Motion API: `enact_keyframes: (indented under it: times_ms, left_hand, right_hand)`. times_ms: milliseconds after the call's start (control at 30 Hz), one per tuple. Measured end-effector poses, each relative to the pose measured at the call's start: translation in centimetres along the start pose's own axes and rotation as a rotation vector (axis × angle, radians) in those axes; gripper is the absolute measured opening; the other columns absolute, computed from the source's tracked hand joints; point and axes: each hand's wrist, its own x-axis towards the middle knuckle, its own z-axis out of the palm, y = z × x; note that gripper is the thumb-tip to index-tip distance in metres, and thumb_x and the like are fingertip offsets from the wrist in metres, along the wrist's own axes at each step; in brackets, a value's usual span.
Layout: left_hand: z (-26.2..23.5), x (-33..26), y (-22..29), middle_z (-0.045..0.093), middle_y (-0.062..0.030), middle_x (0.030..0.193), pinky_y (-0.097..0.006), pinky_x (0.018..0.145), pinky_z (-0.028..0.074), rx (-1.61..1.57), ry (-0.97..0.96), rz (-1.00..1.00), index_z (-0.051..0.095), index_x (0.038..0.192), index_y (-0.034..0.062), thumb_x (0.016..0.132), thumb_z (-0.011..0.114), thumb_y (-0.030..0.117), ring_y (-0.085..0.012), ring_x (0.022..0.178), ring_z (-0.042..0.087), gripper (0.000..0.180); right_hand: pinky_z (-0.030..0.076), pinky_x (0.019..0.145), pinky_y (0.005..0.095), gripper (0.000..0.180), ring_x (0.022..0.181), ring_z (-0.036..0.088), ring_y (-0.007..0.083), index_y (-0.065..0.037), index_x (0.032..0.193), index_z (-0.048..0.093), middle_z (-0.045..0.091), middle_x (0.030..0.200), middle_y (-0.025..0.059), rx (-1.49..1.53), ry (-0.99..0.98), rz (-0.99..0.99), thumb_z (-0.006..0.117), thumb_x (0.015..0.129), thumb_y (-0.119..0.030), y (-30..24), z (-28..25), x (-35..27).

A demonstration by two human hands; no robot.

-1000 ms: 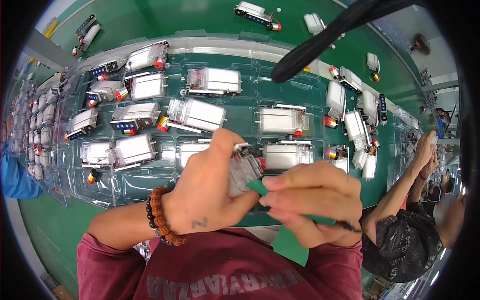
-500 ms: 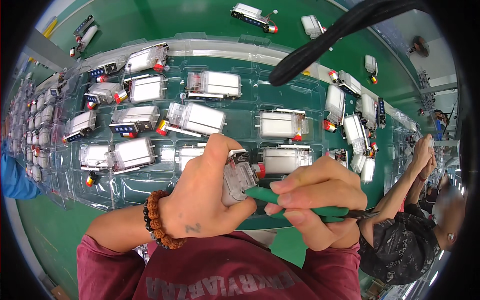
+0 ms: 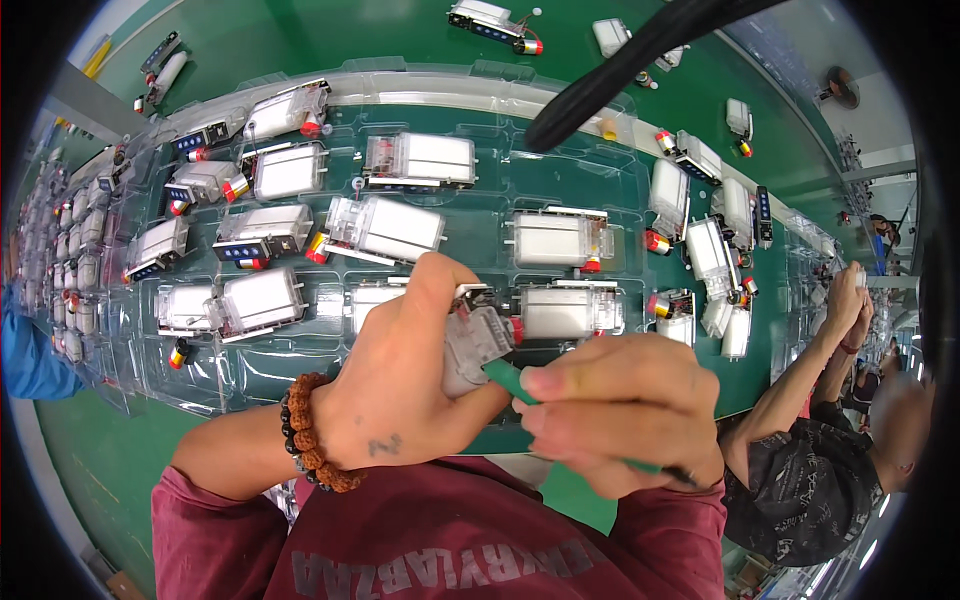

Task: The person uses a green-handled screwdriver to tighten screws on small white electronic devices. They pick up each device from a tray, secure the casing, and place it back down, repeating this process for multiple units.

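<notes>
I've got right-hand (image 3: 630,405) fingers pinched on a slim green tool (image 3: 507,380), end at the clear-and-white plastic module (image 3: 478,338) wrapped in left-hand (image 3: 400,380) fingers. Beyond: clear plastic tray (image 3: 235,378). Likely step: tool work; next move needs steady left grip.

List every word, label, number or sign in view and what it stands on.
Maroon shirt: large grey lettering across the front, left untranscribed.
Co-worker's black shirt: pale markings, too small to read.
Black panel: small pale-blue marks, unreadable.
Left hand: small dark mark, unclear.
</notes>
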Motion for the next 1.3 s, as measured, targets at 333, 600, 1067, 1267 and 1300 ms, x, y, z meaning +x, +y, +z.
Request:
enact_keyframes:
  times_ms: [333, 600, 1067, 1267, 1300]
  left_hand:
    - [-0.3, -0.2, 0.0, 0.058, -0.0213, 0.081, -0.046, 0.061, 0.049, -0.028, -0.027, -0.010, 0.034, 0.120, -0.0003, 0.070, 0.075, 0.009, -0.0440, 0.069, 0.062, 0.065]
    - [-0.2, -0.4, -0.2, 0.059, -0.0239, 0.081, -0.048, 0.061, 0.049, -0.054, -0.032, -0.025, 0.034, 0.121, 0.0000, 0.071, 0.076, 0.011, -0.0467, 0.070, 0.062, 0.066]
    - [-0.3, -0.2, 0.4, 0.059, -0.0152, 0.080, -0.041, 0.058, 0.050, -0.024, 0.096, 0.045, 0.039, 0.117, -0.0008, 0.068, 0.074, 0.005, -0.0360, 0.065, 0.064, 0.060]
    - [-0.3, -0.3, 0.2, 0.061, -0.0148, 0.084, -0.040, 0.060, 0.051, -0.045, 0.080, 0.077, 0.040, 0.117, -0.0011, 0.067, 0.075, 0.007, -0.0353, 0.067, 0.065, 0.061]
    - [-0.3, -0.4, 0.1, 0.061, -0.0150, 0.085, -0.040, 0.060, 0.051, -0.040, 0.076, 0.088, 0.040, 0.117, -0.0011, 0.067, 0.076, 0.007, -0.0354, 0.068, 0.065, 0.062]
  right_hand:
    - [0.055, 0.065, 0.0283, 0.026, 0.079, 0.069, 0.0217, 0.000, 0.101, 0.072, 0.071, 0.097, 0.0185, 0.238, 0.047, 0.356, 0.075, 0.075, 0.005, -0.9, -1.0, 0.2]
    - [0.056, 0.063, 0.0289, 0.024, 0.074, 0.069, 0.0227, -0.001, 0.096, 0.073, 0.071, 0.098, 0.0177, 0.213, -0.006, 0.309, 0.078, 0.073, 0.003, -0.3, -0.6, 0.6]
    - [0.055, 0.064, 0.0285, 0.025, 0.076, 0.068, 0.0203, -0.002, 0.100, 0.073, 0.071, 0.099, 0.0187, 0.238, 0.157, 0.408, 0.077, 0.075, 0.002, -1.6, -0.8, -0.1]
    - [0.053, 0.064, 0.0268, 0.027, 0.076, 0.067, 0.0196, 0.000, 0.100, 0.072, 0.071, 0.099, 0.0191, 0.249, 0.148, 0.380, 0.077, 0.074, 0.004, -1.9, -0.4, -0.1]
    - [0.053, 0.064, 0.0267, 0.027, 0.076, 0.067, 0.0195, 0.000, 0.100, 0.072, 0.071, 0.099, 0.0191, 0.244, 0.154, 0.375, 0.077, 0.074, 0.004, -1.9, -0.3, -0.2]
